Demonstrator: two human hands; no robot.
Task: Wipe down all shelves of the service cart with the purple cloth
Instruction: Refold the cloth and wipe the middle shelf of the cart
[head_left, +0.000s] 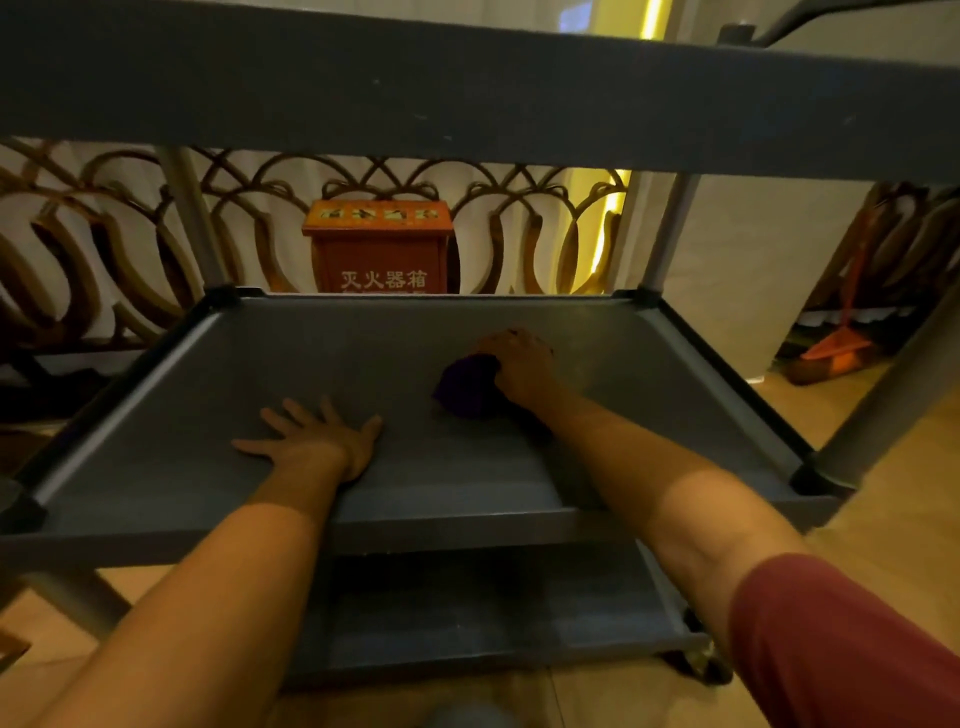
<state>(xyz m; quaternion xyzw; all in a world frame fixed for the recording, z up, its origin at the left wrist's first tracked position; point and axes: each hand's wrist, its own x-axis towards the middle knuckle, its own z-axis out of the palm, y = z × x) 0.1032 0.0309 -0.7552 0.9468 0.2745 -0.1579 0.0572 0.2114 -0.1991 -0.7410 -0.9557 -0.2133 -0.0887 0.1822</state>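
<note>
1. Here the purple cloth (464, 385) lies bunched on the middle shelf (332, 374) of the service cart (467, 93), right of the shelf's centre and somewhat nearer its far edge than its near edge.
2. The right hand (519, 366) rests on the cloth's right side with its fingers curled over the bunch, gripping it and pressing it onto the shelf surface; part of the cloth sticks out to the left of the hand.
3. The left hand (317, 434) lies flat on the same shelf, palm down, fingers spread and released, holding nothing. It sits left of centre, closer to the near edge, and well apart from the cloth.
4. Both forearms reach in over the shelf's near edge, beneath the top shelf, whose dark front edge spans the upper part of the view. The right arm wears a dark red sleeve (852, 639) near the elbow.
5. The bottom shelf (467, 608) shows below the near edge, between the two arms, and a caster (698, 660) shows at its right corner.
6. Grey posts (195, 218) stand at the middle shelf's far corners.
7. Beyond the far edge stands a red box (379, 249) with white characters, in front of an ornamental lattice screen (93, 244).
8. An orange broom (836, 343) leans on the wooden floor (893, 493) off the shelf's right edge.
</note>
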